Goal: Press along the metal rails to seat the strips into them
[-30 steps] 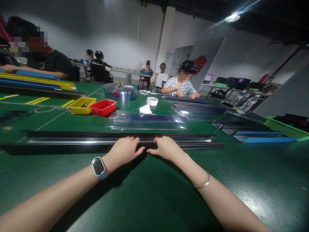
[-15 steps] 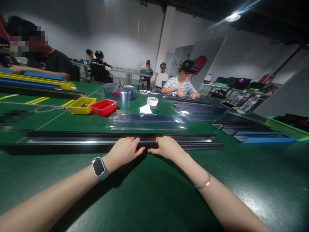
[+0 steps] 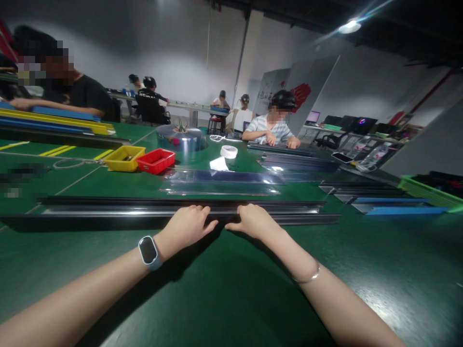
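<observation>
A long black profile lies across the green table, with a shiny clear strip along its channel. My left hand grips its near edge around the middle, thumb on the near side and fingers over the top. Just to the right, my right hand grips the same edge in the same way, a small gap between the two thumbs. The fingertips of both hands are partly hidden inside the channel. Clear plastic strips lie flat beyond the profile.
A yellow bin and red bin stand behind, near a film roll and white tape. More profiles and a green basket are at right. People work across the table and at left.
My right hand has slid slightly to the right along the profile, widening the gap between my thumbs. My left hand has stayed almost in place.
</observation>
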`<act>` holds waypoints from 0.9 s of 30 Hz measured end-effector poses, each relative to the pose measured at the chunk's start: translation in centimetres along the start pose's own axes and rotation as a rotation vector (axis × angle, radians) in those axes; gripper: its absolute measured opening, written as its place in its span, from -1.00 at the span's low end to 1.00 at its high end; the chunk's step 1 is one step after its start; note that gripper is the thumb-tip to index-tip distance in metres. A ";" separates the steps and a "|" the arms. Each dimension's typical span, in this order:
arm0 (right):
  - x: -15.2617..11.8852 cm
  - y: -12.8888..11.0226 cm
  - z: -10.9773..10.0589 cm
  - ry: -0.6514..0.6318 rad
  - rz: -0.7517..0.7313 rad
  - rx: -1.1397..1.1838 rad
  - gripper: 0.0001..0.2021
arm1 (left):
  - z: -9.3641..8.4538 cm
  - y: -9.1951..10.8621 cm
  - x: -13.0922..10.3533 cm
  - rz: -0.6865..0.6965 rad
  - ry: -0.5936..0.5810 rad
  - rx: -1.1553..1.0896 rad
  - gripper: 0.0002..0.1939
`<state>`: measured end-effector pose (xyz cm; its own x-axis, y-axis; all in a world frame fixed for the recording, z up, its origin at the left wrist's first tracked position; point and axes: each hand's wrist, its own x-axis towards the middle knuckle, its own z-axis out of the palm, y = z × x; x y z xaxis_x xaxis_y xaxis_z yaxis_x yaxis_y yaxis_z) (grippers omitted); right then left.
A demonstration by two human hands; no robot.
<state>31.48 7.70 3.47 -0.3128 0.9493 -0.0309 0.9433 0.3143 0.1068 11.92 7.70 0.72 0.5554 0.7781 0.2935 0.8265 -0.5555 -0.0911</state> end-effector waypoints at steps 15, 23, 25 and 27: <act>0.7 -1.2 0.3 0.092 -0.275 0.234 -0.59 | 0.2 -0.1 -0.1 -0.010 0.000 -0.023 -0.60; 1.6 -0.8 1.0 0.109 -0.308 0.287 -0.60 | 0.0 -0.1 0.0 -0.016 -0.012 -0.032 -0.61; 1.6 -0.9 1.0 0.108 -0.288 0.266 -0.61 | 0.0 -0.1 0.0 -0.015 -0.011 -0.031 -0.60; 1.5 -1.1 1.0 0.109 -0.264 0.230 -0.64 | 0.0 -0.1 0.0 -0.013 -0.007 -0.027 -0.60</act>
<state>30.08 8.79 2.27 -0.5472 0.8332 0.0798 0.8249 0.5530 -0.1171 11.84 7.70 0.72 0.5453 0.7874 0.2874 0.8309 -0.5531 -0.0612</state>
